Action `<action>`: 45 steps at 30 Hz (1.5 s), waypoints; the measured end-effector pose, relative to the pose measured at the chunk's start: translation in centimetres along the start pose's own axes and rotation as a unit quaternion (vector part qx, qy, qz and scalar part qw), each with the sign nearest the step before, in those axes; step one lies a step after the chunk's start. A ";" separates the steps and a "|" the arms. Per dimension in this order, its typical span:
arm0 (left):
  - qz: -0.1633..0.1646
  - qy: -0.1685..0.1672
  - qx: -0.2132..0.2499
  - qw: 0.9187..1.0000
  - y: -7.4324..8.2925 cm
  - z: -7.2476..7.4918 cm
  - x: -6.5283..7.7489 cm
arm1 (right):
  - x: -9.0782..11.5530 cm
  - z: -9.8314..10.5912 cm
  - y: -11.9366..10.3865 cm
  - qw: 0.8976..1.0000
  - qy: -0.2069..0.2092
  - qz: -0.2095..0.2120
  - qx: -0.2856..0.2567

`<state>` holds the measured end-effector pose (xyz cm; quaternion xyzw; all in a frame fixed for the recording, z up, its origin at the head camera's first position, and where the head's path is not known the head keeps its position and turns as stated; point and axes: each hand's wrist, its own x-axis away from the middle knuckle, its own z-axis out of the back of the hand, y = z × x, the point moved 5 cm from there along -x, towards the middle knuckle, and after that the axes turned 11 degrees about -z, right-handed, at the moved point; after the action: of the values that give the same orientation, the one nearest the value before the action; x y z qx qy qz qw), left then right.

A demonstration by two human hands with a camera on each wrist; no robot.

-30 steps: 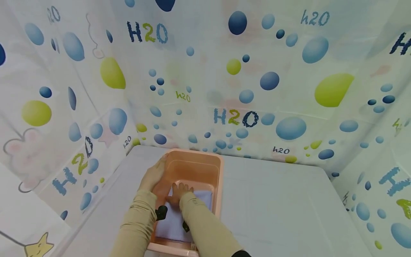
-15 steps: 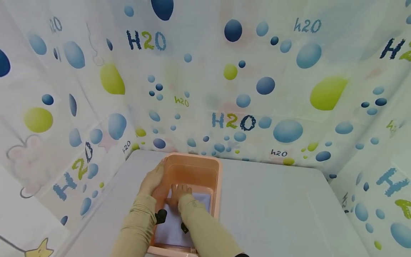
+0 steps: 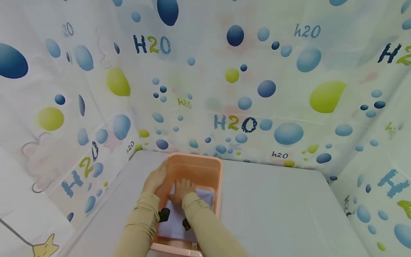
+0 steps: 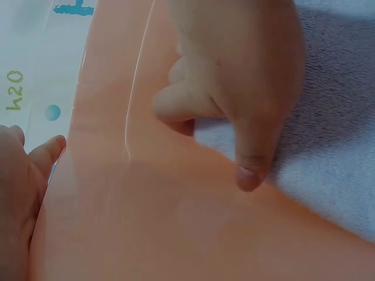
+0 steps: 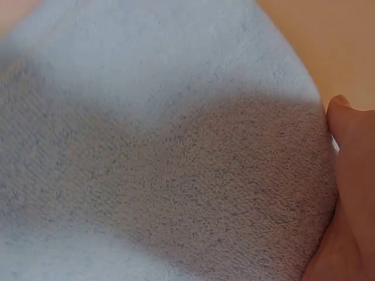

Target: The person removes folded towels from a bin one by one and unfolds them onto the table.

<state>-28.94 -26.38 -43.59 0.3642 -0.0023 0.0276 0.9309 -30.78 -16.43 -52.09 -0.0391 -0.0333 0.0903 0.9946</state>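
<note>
A peach plastic basin (image 3: 196, 169) stands on the white-covered table, with a light purple-blue terry towel (image 3: 174, 225) spread flat on its bottom. Along the outside of the left basin wall lies my left hand (image 3: 155, 179), its fingers extended near the rim. My right hand (image 3: 184, 191) reaches inside and rests on the far left part of the towel, fingers spread. In the left wrist view, the right hand (image 4: 246, 76) has its thumb pointing down at the towel's edge beside the basin wall. The right wrist view shows the towel (image 5: 176, 146) close up, with a thumb (image 5: 351, 129) at its edge.
A white-covered tabletop (image 3: 266, 207) extends to the right of the basin. Behind and on both sides hangs a white curtain (image 3: 205, 82) printed with drops and H2O letters. A small tag (image 3: 194, 245) shows at the basin's near end.
My right hand has shifted slightly toward the far end of the towel. The left hand keeps its place at the basin wall. The head view has tilted a little upward.
</note>
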 end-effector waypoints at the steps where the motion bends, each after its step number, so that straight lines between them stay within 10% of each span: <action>1: 0.000 -0.001 0.000 1.000 0.0 0.0 0.0 | -0.1 0.2 0.0 1.000 0.006 0.001 -0.003; 22: 0.003 0.023 0.007 1.000 0.2 0.1 0.2 | 0.9 3.2 -0.1 0.976 0.216 0.028 -0.008; 34: -0.006 0.022 -0.006 1.000 0.2 0.0 -0.1 | 1.0 4.9 -0.2 0.997 0.056 0.040 -0.024; 45: -0.079 0.072 0.031 0.994 1.4 1.1 -0.3 | 3.0 9.4 1.0 0.995 0.055 0.078 -0.041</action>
<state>-29.32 -26.13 -41.81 0.3889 0.0944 -0.0193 0.9162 -28.66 -14.25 -42.66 -0.0873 0.0211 0.1641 0.9823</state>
